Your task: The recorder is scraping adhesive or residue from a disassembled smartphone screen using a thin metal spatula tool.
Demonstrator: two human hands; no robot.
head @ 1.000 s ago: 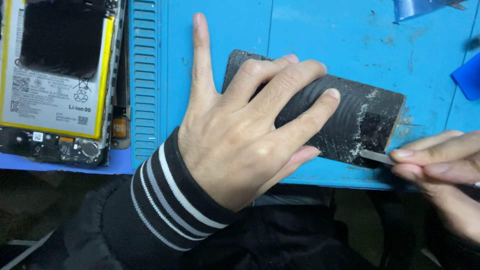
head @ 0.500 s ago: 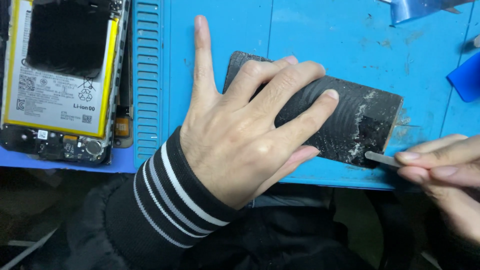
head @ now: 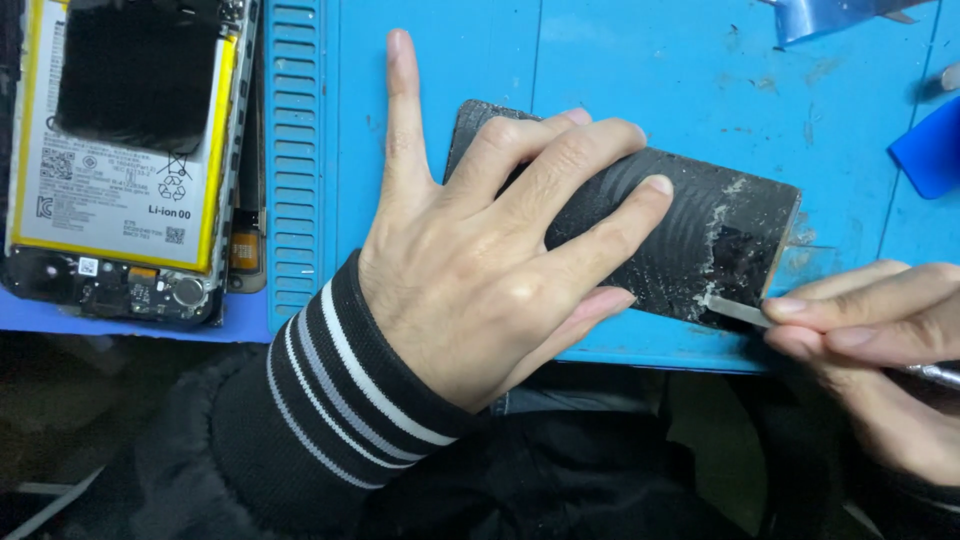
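Note:
My left hand [head: 490,260] lies flat on a black rectangular panel [head: 700,225] and presses it onto the blue work mat [head: 650,70]. The panel's right end is scuffed, with whitish residue on it. My right hand [head: 880,350] pinches a thin metal scraper [head: 735,310] whose flat tip touches the panel's lower right corner. A dark sleeve with white stripes [head: 340,400] covers my left wrist.
An opened phone body [head: 130,150] with its white and yellow battery showing lies at the left edge of the mat. A blue plastic pick [head: 930,150] sits at the far right, and a strip of blue film [head: 830,15] at the top right.
The scraper tip has stayed at the panel's lower right corner with only a slight shift. My left hand holds the panel in the same place.

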